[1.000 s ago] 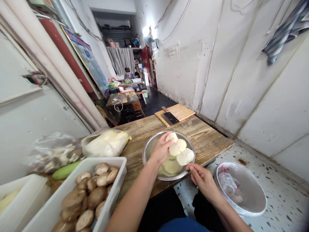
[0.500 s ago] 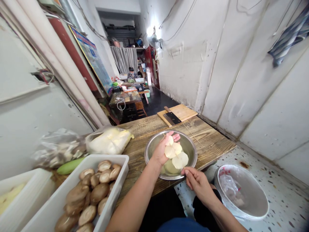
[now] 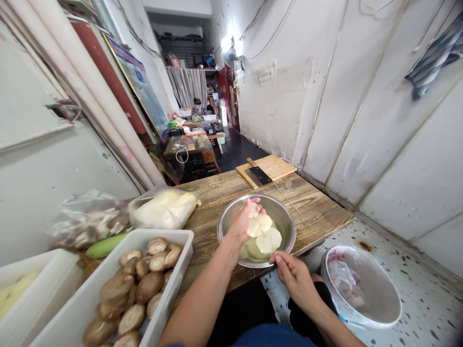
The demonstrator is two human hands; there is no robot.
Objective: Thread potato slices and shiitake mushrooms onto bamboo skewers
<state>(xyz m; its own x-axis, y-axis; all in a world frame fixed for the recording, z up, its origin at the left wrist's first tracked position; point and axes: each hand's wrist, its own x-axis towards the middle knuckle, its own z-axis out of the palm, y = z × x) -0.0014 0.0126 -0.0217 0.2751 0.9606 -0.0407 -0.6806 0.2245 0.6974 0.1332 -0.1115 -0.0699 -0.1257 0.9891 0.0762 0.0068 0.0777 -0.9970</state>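
A steel bowl sits on the wooden table and holds pale round slices. Over the bowl, my left hand curls its fingers around three pale slices threaded on a thin bamboo skewer. My right hand pinches the near end of that skewer just at the bowl's front rim.
A white tray of brown mushrooms lies at my left, with plastic bags of food and a green vegetable behind it. A cutting board with a cleaver rests at the table's far end. A lined bin stands on the floor at the right. A person sits far down the corridor.
Both hands with the skewer drew slightly nearer and lower over the bowl. My left fingers closed round the slices, which now sit tighter together on the skewer.
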